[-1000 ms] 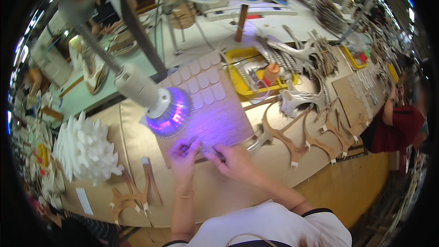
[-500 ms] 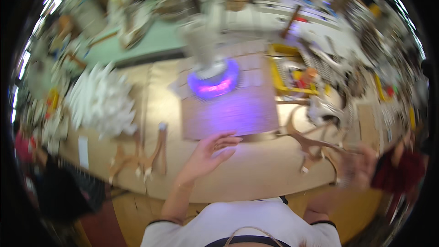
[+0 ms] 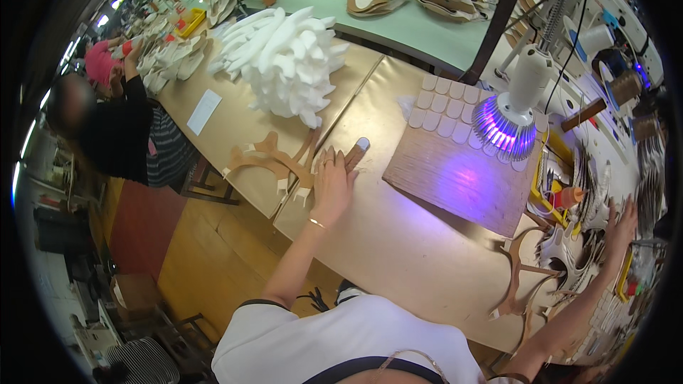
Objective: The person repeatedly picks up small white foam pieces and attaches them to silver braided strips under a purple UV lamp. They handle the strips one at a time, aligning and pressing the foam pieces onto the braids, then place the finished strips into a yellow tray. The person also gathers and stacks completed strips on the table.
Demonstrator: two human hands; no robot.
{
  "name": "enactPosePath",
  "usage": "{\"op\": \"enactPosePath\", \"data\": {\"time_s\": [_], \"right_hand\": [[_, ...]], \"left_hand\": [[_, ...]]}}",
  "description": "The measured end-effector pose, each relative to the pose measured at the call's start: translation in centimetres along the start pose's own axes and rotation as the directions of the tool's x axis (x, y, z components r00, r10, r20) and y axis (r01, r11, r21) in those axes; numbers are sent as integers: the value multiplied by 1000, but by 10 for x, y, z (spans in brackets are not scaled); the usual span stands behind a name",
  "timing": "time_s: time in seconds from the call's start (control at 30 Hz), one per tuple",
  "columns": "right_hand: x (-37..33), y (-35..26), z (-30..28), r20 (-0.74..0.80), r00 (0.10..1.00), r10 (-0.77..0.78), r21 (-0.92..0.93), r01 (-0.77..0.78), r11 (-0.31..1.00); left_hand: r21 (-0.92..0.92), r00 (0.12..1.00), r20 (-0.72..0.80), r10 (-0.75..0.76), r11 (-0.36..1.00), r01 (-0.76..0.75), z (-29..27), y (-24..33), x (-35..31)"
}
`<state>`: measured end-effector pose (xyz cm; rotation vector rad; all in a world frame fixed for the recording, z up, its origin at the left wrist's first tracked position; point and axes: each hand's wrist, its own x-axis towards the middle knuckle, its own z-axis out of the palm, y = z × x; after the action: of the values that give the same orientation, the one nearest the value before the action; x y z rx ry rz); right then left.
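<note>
My left hand (image 3: 333,183) rests on brown shoe-upper pieces (image 3: 267,153) at the table's near-left side, its fingers stretched out over them. Beside those fingers a brown strip (image 3: 353,156) with a pale tip shows; part of it is hidden under the hand. Far to the right, my right hand (image 3: 622,224) is raised with its fingers apart, near a pile of white and grey cut parts (image 3: 562,249); I see nothing in it. More brown branching upper pieces (image 3: 511,277) lie at the near-right edge, left of my right forearm.
A lamp (image 3: 509,124) glows violet over a brown board (image 3: 455,178) bearing rows of pale rounded patches. White foam-like pieces (image 3: 284,64) are heaped at the back left, near a white paper slip (image 3: 204,112). A yellow basket (image 3: 544,199) stands right of the board. A person (image 3: 121,135) sits at left.
The view has swung left and become sharper. My left hand has gone from before the board to the brown pieces on the left. My right hand has moved over the parts at right.
</note>
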<state>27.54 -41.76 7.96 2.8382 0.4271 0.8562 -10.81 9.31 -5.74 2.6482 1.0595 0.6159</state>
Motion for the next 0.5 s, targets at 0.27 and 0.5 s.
{"op": "enactPosePath", "data": {"time_s": [0.27, 0.5], "right_hand": [[-100, -91, -54, 308, 949, -62, 606, -145, 782], [-182, -111, -125, 436, 867, 242, 789, -498, 360]], "left_hand": [[-172, 1000, 26, -1, 985, 6, -16, -21, 4], [-470, 990, -68, -126, 879, 80, -171, 22, 9]]}}
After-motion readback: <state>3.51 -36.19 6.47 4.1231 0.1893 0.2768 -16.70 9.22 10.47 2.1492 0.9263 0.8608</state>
